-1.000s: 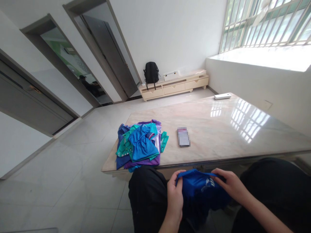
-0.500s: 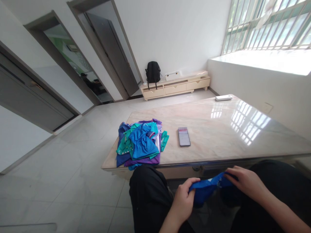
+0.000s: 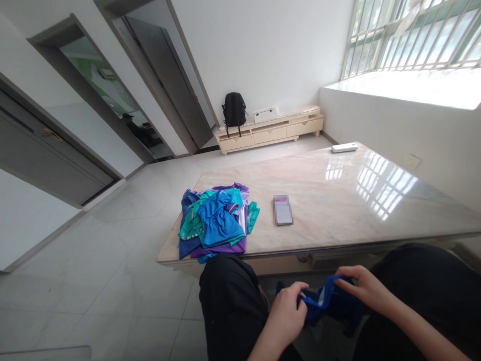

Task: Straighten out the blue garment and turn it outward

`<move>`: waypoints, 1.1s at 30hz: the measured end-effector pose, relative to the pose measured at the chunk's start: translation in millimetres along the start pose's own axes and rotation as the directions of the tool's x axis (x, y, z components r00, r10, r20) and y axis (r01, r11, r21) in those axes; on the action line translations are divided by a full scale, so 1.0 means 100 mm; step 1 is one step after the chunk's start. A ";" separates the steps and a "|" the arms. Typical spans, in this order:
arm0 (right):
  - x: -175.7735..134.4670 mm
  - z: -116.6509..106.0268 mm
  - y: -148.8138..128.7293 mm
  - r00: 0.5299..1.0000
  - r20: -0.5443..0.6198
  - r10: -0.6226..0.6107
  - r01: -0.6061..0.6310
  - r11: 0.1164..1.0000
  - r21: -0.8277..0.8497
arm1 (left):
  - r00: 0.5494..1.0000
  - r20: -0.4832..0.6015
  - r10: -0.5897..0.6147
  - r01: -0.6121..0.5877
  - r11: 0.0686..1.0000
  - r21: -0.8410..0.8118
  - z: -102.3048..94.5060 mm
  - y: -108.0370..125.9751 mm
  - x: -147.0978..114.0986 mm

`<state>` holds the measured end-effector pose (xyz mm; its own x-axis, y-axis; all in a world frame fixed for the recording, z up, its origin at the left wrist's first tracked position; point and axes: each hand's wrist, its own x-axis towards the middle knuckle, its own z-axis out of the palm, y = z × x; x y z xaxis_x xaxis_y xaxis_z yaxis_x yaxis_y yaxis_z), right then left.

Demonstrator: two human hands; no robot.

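Between my knees hangs a blue cloth garment (image 3: 326, 300), its upper edge bunched and folded. My left hand (image 3: 287, 311) pinches its left side between thumb and fingers. At the other side my right hand (image 3: 355, 283) grips the edge, thumb under and fingers over. Dark folds of the fabric drop below both hands, and its lower part is lost in shadow. On the left end of the table, beyond my left knee, lies a heap of clothes (image 3: 220, 220) in blue, teal and purple.
A phone with a blurred screen (image 3: 283, 209) lies on the marble-topped table (image 3: 248, 175). A white oblong device (image 3: 344, 147) rests at its far edge. Against the wall, a low cabinet (image 3: 270, 134) carries a black backpack (image 3: 234, 109). Through a doorway, a person (image 3: 137, 131) is partly visible.
My hands have come closer together and the blue garment, stretched between them before, now sags and bunches. The right hand moved slightly left and down. The clothes heap stays put.
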<state>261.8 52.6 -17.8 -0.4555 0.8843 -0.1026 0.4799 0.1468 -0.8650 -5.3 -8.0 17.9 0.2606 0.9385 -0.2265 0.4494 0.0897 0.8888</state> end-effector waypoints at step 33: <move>0.13 -0.01 0.48 0.983 -0.071 0.167 -0.178 0.963 -0.204 | 0.960 -0.259 0.110 -0.105 0.994 0.031 -0.13 -0.02 0.12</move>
<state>279.8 72.1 -60.0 -0.3147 0.9255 -0.2110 0.6960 0.0738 -0.7143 -14.4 7.1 18.2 0.0782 0.9968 -0.0167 0.4455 -0.0199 0.8951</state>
